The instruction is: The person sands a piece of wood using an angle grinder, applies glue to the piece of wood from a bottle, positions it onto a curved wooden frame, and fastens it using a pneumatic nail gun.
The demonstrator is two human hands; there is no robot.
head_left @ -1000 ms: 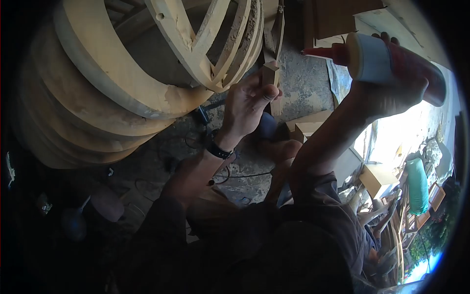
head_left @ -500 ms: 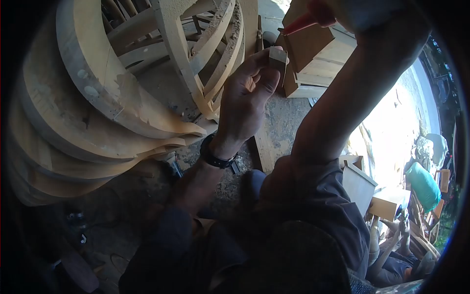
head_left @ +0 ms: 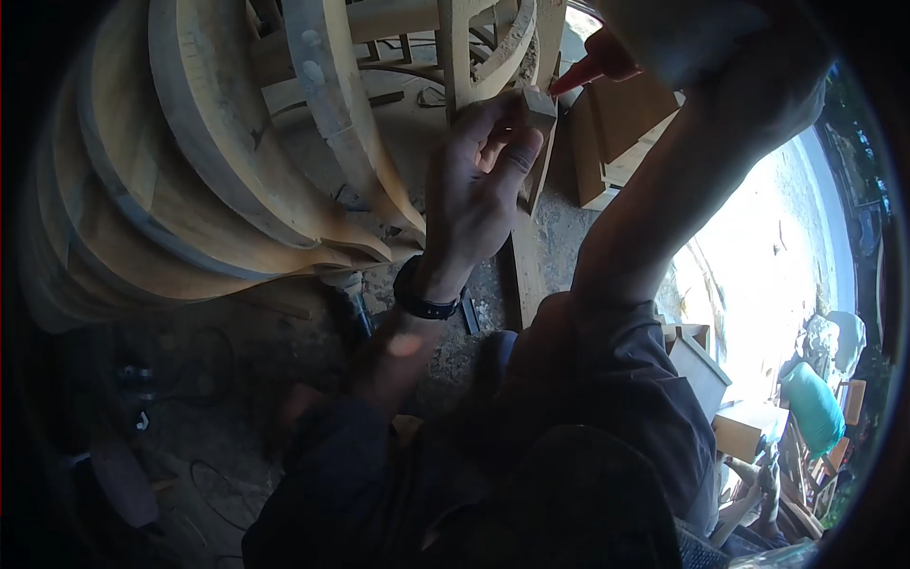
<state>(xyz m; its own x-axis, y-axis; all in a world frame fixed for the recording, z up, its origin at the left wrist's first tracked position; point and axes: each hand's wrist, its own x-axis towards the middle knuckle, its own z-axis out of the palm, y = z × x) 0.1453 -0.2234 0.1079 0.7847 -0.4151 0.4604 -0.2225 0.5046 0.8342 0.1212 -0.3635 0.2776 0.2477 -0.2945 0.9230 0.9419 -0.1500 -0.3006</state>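
A small wooden block is pinched between the thumb and fingers of my left hand, which wears a black wristband. Just above the block's right end, a bottle with a red nozzle points down and left, its tip beside or touching the block. My right hand holds this bottle at the top of the view. Its fingers are dark and partly cut off, and most of the bottle body is in shadow.
Large curved wooden frames fill the left side. Wooden box-like pieces stand behind the bottle. On the floor, a plank and a power tool lie near my left forearm. At lower right are a teal sack and another person's arm.
The red nozzle has come down close to the block's end. My view has turned, so the curved frames and boxes sit differently. My left hand still grips the block.
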